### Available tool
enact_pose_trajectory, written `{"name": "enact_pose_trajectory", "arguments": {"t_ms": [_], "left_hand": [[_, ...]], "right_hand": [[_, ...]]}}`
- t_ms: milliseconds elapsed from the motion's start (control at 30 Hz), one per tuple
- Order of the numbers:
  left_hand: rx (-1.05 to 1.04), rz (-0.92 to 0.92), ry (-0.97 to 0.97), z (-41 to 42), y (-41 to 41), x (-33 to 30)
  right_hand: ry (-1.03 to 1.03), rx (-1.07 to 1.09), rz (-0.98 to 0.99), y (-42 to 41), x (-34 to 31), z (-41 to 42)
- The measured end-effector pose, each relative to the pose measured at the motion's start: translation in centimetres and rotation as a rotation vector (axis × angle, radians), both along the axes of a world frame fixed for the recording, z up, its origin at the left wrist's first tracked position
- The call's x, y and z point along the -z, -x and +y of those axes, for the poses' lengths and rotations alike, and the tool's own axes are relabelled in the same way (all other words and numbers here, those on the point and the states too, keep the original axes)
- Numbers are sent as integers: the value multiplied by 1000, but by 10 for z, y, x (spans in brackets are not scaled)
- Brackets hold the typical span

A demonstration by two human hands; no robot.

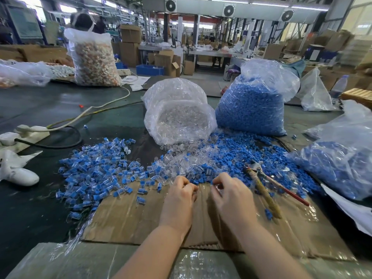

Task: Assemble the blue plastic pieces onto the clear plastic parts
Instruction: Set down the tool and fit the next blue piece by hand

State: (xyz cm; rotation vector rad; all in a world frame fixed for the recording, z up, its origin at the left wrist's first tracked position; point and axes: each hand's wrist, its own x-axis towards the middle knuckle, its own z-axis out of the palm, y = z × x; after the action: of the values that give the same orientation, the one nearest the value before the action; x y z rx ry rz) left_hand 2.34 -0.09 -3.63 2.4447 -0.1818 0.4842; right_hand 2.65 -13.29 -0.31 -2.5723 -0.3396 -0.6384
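Your left hand (182, 191) and right hand (227, 190) curl over the cardboard (124, 218); whether either holds a piece, I cannot tell. Blue pieces (237, 156) and clear parts (177, 160) lie just beyond. The step appears to be mating one pair; next, align and press.

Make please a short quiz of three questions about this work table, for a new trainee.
1. True or false: the bag of clear parts lies tipped, its mouth toward the person.
2. Which lies to the right of the right hand? A) pliers with red handle B) white power strip C) water bottle
3. On what surface do both hands work?

Key:
1. True.
2. A.
3. On flattened cardboard, at the near edge of the loose pile of blue and clear pieces; the left hand is beside the right one.
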Motion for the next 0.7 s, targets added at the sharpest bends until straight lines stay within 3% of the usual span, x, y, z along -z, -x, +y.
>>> {"name": "enact_pose_trajectory", "arguments": {"t_ms": [433,700], "left_hand": [[-16,-38,7,0,8,-6],[23,-90,180,3,11,-15]], "right_hand": [[-109,-19,-75,7,19,6],[-179,-37,-86,12,19,4]]}}
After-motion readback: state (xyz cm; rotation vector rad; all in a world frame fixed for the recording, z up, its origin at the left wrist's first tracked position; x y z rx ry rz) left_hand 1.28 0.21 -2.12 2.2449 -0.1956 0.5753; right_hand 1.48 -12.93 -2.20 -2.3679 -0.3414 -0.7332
